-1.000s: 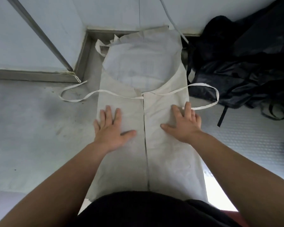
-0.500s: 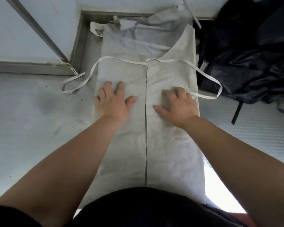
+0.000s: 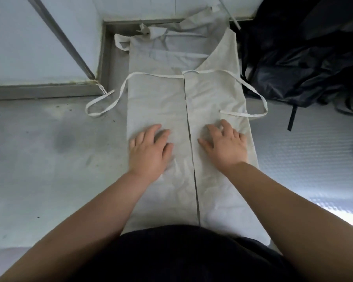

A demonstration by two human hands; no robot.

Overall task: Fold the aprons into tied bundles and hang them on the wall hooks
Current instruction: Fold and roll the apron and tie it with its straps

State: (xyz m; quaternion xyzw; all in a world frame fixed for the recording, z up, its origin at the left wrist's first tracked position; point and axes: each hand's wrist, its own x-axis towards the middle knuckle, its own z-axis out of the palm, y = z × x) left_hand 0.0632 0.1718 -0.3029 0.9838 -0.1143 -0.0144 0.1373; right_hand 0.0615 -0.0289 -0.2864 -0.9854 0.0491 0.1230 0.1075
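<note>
I press left hand (image 3: pixel 149 152) and right hand (image 3: pixel 225 148) flat, fingers spread, on the apron (image 3: pixel 157 102), which lies lengthwise toward the far corner of the grey surface (image 3: pixel 49 159). Recommended: smooth outward from centre seam before folding.

Bare grey surface (image 3: pixel 39 159) left of the apron (image 3: pixel 157 102); black bag (image 3: pixel 304 68) close on its right, wall (image 3: pixel 141 9) just beyond.

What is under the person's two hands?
Both the left hand and right hand rest on the pale folded apron. Whatever lies beneath the apron there is covered.
</note>
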